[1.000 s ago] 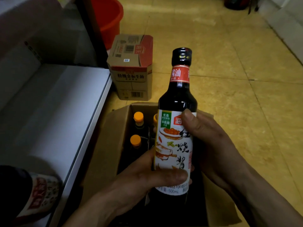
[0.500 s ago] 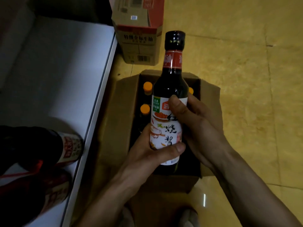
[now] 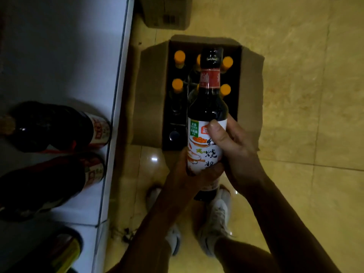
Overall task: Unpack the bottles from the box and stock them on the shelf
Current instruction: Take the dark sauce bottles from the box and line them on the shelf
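Head view:
- Both hands grasp one dark bottle, upright, clear of the box and above its near edge. The left hand is wrapped round the lower label, and the right hand is wrapped round the upper label with the thumb across the front.
- Risk 1: the bottle slips as the grip drops to one hand for the swing to the shelf. The label looks glossy and the bottle looks full, so heavy. Under the hands are a hard tiled floor and the person's shoes. Looks like glass, so I'd expect it to break.
- Risk 2: a drop forward lands on the orange-capped bottles packed in the box just beyond the hands.
- Risk 3: a knock while placing. Two dark bottles on the shelf, left of the hands, stand close to its front edge. Coming in low could clip the shelf lip or push one of them.
- Light is dim, so the edge is harder to judge.

Around:
- A third container sits on the shelf, nearer than the hands; I can't tell what it is.
- A second box sits on the floor beyond the open one, out of the path.
- The back of the shelf, beyond the two bottles, shows bare surface.
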`<state>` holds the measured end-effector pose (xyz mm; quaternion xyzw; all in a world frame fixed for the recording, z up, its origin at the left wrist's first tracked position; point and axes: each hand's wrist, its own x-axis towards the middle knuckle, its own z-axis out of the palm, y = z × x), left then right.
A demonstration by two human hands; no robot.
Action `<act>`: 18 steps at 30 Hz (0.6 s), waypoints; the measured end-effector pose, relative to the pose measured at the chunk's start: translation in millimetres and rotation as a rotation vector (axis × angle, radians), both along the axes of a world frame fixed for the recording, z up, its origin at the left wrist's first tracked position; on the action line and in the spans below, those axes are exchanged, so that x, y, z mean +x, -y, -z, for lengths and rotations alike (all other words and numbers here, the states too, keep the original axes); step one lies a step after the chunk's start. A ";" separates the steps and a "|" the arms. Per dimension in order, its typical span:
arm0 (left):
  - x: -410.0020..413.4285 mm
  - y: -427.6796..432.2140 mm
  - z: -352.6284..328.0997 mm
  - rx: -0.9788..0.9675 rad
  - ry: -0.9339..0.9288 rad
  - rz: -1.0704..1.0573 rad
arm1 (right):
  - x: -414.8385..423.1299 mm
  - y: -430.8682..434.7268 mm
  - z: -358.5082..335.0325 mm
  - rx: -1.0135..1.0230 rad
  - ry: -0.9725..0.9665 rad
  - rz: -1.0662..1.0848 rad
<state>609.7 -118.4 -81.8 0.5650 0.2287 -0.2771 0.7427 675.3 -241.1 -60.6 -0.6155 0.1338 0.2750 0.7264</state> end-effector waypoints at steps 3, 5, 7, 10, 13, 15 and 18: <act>-17.5 -4.6 -20.9 0.021 -0.033 0.046 | -19.0 1.7 -15.5 -0.015 -0.045 -0.013; -27.0 -7.0 -38.7 0.015 -0.054 0.030 | -27.7 -0.3 -32.9 -0.036 -0.048 -0.046; -34.1 -7.9 -63.8 0.004 -0.059 0.023 | -32.2 -1.9 -58.3 -0.044 -0.055 -0.067; -39.4 -9.6 -119.1 -0.008 -0.070 0.028 | -35.9 -0.2 -111.4 -0.020 -0.055 -0.078; -41.2 -10.2 -182.1 0.006 -0.051 0.048 | -37.0 2.3 -173.9 0.005 -0.051 -0.063; -38.6 -10.9 -233.7 0.027 -0.030 0.042 | -35.0 3.0 -222.9 0.021 -0.026 -0.057; -34.3 -7.7 -299.9 0.068 0.008 0.030 | -28.2 4.8 -287.4 0.038 0.025 -0.056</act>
